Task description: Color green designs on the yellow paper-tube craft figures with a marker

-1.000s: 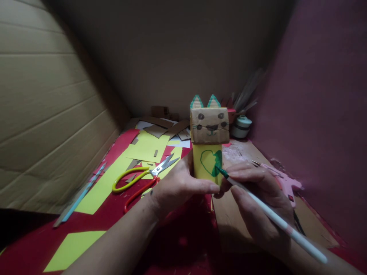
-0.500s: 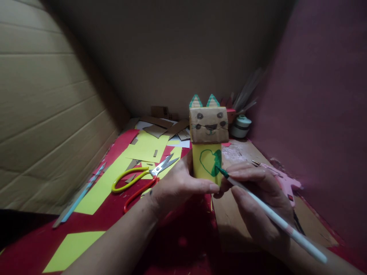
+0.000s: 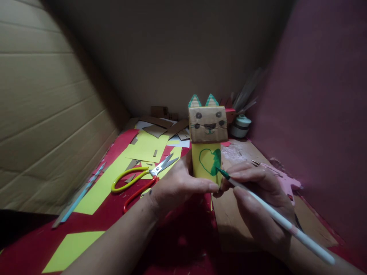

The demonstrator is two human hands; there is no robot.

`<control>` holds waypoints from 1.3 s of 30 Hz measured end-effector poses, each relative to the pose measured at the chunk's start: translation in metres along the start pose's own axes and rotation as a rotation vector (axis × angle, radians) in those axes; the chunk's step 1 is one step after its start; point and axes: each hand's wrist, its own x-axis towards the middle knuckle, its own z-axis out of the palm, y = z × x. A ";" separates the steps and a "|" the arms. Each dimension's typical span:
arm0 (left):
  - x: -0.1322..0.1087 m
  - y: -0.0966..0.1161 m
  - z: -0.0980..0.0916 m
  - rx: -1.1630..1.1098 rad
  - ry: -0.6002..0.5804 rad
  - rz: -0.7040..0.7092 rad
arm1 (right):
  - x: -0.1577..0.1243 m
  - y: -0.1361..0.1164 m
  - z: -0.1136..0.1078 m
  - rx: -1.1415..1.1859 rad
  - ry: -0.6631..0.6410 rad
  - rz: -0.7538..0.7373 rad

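A cardboard cat figure (image 3: 208, 124) stands upright in my left hand (image 3: 183, 177), which is closed round its yellow paper body with the thumb across the front near the bottom. The head is brown with a drawn face and two green-edged ears. On the yellow front is a green heart outline, its right part filled in green. My right hand (image 3: 260, 198) pinches a white marker (image 3: 275, 214) with a green tip. That tip touches the lower right of the heart. The back of the figure and some left fingers are hidden.
Scissors (image 3: 156, 172) with yellow and red handles lie open left of my left hand. Yellow paper (image 3: 149, 147) and cardboard scraps (image 3: 155, 131) cover the red table. A pink glue gun (image 3: 286, 181) and a small lidded jar (image 3: 241, 126) are at the right. Cardboard walls (image 3: 51, 114) enclose the space.
The figure has shifted very slightly left. The marker's rear end has swung a little to the right and down, its tip still at the heart's lower right.
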 end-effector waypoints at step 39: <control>0.001 0.000 -0.004 0.068 0.025 -0.011 | 0.001 0.003 0.005 -0.143 0.056 -0.043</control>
